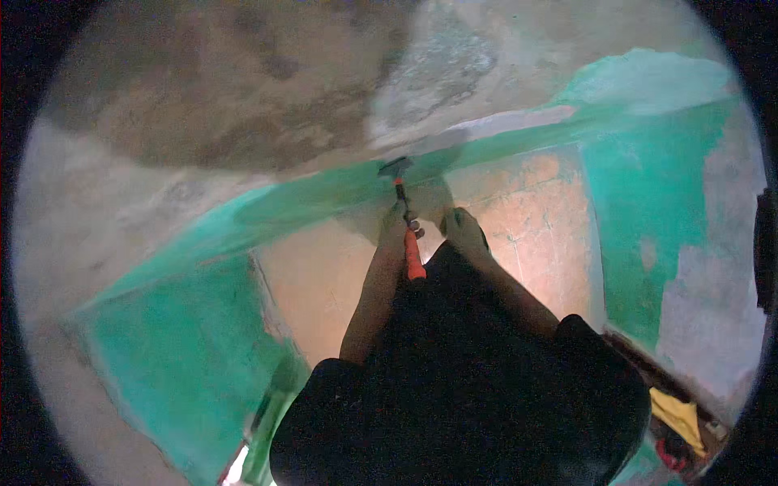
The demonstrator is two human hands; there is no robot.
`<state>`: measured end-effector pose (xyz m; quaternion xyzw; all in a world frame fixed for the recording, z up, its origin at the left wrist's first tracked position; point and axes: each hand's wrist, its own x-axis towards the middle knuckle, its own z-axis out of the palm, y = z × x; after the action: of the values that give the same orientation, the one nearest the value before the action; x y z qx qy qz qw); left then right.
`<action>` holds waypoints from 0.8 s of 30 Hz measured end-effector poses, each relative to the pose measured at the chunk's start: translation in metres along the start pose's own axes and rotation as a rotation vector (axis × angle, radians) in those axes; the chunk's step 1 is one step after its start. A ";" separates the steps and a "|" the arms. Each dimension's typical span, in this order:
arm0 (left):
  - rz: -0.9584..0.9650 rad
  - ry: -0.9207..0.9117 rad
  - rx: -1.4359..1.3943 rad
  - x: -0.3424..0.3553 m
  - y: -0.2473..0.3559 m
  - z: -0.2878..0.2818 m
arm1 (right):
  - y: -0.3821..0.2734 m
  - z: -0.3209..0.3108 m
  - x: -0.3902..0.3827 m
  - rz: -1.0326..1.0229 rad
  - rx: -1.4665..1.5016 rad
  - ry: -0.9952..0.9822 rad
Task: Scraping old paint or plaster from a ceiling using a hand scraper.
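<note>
1. Two bare hands are in view, both in front of one dark garment (454, 389) with two sleeves.
2. The left hand (394, 226) grasps one hand tool (414, 256), its fingers curled around the handle. The tool has one orange grip, one dark neck and one dark, wide head.
3. The tool slants upward over the peach panel (535, 235), crossing its top edge at about the middle; its head lies over the green band (316, 192) just above, near the band's upper edge. Whether the head touches the surface, I cannot tell.
4. The right hand (467, 232) is just right of the left one, apart from the tool, below the panel's top edge. Its fingers are in shadow; I cannot tell whether it is clenched, released or holding something.
5. Two large green areas flank the panel: one left patch (174, 368) beyond its left edge, one right patch (648, 211) beyond its right edge.
6. One rough grey-brown surface (243, 89) borders the band's upper edge.
7. At the lower right, beyond the panel's lower right corner, are one yellow item (677, 415) and one red item (669, 455), beside one dark ledge (644, 361).
</note>
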<state>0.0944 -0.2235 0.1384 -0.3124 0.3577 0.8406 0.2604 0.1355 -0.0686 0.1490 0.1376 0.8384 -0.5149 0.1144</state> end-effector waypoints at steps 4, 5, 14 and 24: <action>-0.098 -0.049 0.280 -0.013 0.002 0.031 | 0.023 0.034 0.060 0.529 0.742 -0.287; -0.064 -0.072 0.327 -0.014 -0.001 0.032 | 0.011 0.036 0.066 0.475 0.787 -0.355; -0.047 0.039 0.156 -0.061 -0.027 0.049 | 0.018 0.054 0.125 0.499 1.016 -0.286; -0.132 0.007 -0.324 -0.095 -0.045 0.098 | -0.001 0.024 0.120 0.637 1.114 -0.386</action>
<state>0.1544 -0.1410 0.2396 -0.3758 0.1969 0.8674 0.2601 0.0242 -0.0765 0.0990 0.3225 0.3302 -0.8272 0.3205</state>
